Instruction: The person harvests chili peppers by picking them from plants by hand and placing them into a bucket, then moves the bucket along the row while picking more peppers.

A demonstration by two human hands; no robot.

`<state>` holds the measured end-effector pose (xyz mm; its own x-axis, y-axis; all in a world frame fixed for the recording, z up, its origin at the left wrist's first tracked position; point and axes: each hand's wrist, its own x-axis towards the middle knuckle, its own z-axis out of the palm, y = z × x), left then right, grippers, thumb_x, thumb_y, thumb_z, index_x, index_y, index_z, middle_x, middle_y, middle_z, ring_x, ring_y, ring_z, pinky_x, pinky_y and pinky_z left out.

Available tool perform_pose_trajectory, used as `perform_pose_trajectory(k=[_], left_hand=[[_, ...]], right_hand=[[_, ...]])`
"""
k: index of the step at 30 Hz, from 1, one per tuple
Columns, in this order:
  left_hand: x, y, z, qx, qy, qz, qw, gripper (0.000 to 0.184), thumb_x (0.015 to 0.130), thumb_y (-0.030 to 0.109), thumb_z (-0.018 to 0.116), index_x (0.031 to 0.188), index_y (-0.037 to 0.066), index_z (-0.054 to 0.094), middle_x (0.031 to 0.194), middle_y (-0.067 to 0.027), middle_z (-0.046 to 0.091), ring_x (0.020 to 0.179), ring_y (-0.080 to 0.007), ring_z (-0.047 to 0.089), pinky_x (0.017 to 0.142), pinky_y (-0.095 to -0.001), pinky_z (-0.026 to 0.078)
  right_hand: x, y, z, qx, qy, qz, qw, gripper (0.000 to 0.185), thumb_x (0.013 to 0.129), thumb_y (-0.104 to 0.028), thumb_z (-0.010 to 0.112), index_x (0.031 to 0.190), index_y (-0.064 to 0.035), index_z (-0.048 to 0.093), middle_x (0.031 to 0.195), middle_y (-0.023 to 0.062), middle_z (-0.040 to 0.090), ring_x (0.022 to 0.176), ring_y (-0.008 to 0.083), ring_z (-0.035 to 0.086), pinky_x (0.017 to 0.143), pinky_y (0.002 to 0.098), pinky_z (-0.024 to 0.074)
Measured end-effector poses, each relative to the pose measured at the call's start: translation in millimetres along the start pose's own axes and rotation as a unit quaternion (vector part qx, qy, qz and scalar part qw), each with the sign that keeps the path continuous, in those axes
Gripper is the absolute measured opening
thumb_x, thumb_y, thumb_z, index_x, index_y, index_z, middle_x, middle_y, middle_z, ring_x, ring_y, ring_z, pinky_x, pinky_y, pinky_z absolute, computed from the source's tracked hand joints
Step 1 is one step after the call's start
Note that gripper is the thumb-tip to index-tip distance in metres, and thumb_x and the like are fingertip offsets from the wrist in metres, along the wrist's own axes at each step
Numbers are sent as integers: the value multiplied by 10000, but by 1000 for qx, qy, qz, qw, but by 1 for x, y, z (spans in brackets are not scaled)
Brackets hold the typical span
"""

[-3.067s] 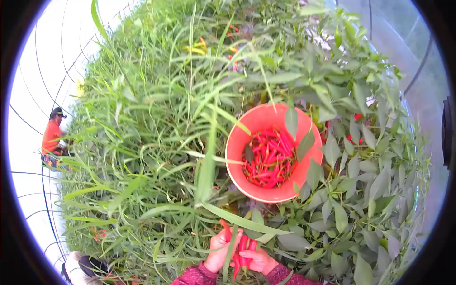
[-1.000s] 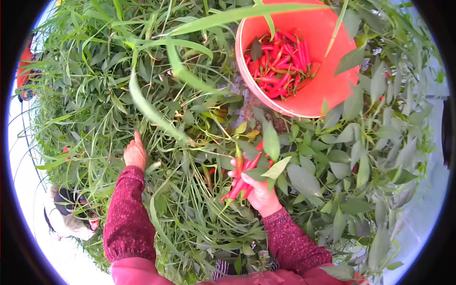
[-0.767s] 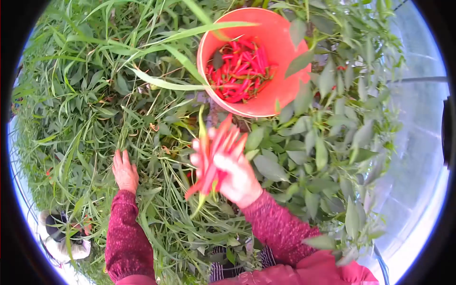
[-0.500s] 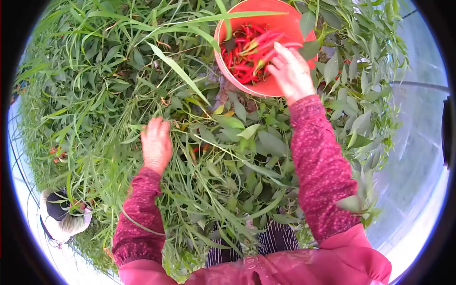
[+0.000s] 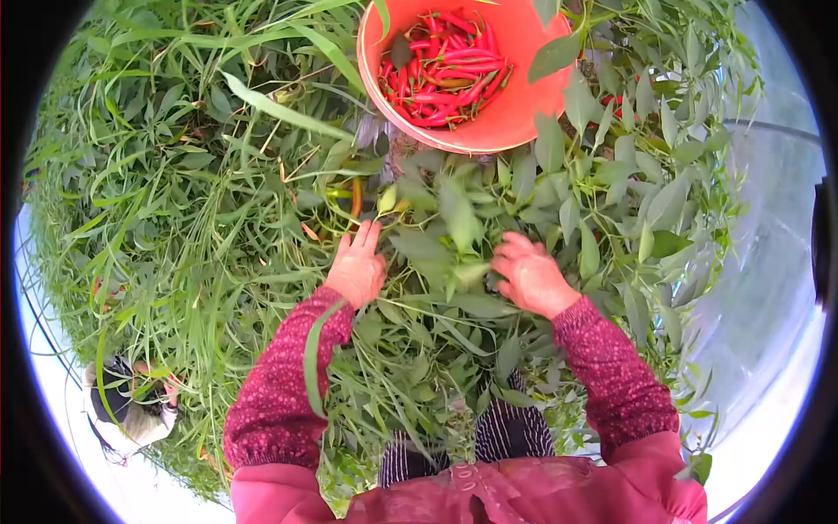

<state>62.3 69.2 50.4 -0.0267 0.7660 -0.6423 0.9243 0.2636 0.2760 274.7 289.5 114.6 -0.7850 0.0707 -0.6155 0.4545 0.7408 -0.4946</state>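
Observation:
My left hand (image 5: 356,266) reaches in among the leaves with its fingers stretched out, and nothing shows in it. Just beyond its fingertips hangs an orange-red chili pepper (image 5: 356,197). My right hand (image 5: 531,275) is over the pepper plants at the right, fingers loosely bent and apart, with no chili visible in it. Blurred leaves (image 5: 458,218) lie between the two hands. Farther out, an orange-red bucket (image 5: 528,100) holds a heap of red chili peppers (image 5: 449,74); neither hand touches it.
Long grass blades (image 5: 279,109) run through the plants at the left and partly cross my left sleeve. Another person (image 5: 122,406) is bent over at the lower left. Clear plastic sheeting (image 5: 751,262) borders the plants on the right.
My right hand has come back from over the chilies in the bucket to the leaves. My left hand has shifted right. The bucket appears higher and farther left in view.

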Motion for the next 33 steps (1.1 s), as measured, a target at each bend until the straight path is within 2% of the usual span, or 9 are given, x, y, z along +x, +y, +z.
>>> perform_pose_trajectory(k=[3,5,6,10,15,24,27,29,33], left_hand=[[-2,12,17,1,46,-8,999,298,761,275,621,956,50,634,1396,-212,329,1356,-350,222,1070,-528,220],[-1,22,19,62,23,-7,998,420,782,189,577,1174,41,556,1408,-162,340,1379,-315,194,1068,-550,223],[-5,27,33,-2,-11,-48,999,558,798,191,577,1315,44,428,1389,-148,360,1385,-289,190,1074,-554,208],[-21,28,43,-74,6,-66,995,684,819,232,592,1392,28,279,1306,-137,438,1380,-309,182,1071,-558,216],[-25,29,50,-55,31,-78,995,611,813,232,600,1339,20,373,1288,-132,468,1357,-301,233,1078,-556,203],[-30,5,54,-180,169,-67,967,375,776,121,606,1128,2,554,1088,-180,589,1155,-364,477,1004,-427,370],[-26,12,34,-185,251,-27,950,265,740,19,587,1005,13,604,976,-171,618,975,-375,570,895,-451,449],[-17,32,-2,-278,319,-66,904,243,749,-33,577,985,17,605,941,-163,620,919,-345,588,826,-422,479],[41,88,-88,-293,433,78,849,233,756,2,623,986,12,588,964,-154,612,877,-336,597,782,-384,492]], right_hand=[[-13,13,7,-42,-32,-2,999,266,665,-115,647,929,-85,652,1045,68,575,1227,266,423,982,546,388],[-19,24,14,-56,-27,-7,998,228,648,-94,630,874,-88,662,990,55,588,1218,261,431,987,546,385],[-21,31,21,-58,-34,-2,998,273,606,-56,634,873,-102,661,987,39,594,1226,258,425,956,529,387],[-27,38,30,-51,-15,-15,998,262,612,-38,607,852,-122,668,976,37,609,1218,250,448,942,478,368],[-35,33,7,-39,112,-70,991,200,651,-67,618,838,-122,665,1001,30,612,1170,247,493,955,417,350],[-50,32,0,13,94,-68,993,323,688,-55,679,1004,-105,628,1222,82,516,1262,318,391,1009,447,324],[-60,42,-5,132,226,-11,965,301,749,-87,662,1044,-106,606,1217,83,518,1255,288,400,1021,431,335],[-72,56,-19,335,291,107,890,322,826,-87,624,1142,-61,563,1203,102,536,1182,220,468,994,326,352],[-91,73,-41,284,261,227,894,369,847,-87,583,1208,-31,529,1163,111,554,1004,215,562,893,330,438]])
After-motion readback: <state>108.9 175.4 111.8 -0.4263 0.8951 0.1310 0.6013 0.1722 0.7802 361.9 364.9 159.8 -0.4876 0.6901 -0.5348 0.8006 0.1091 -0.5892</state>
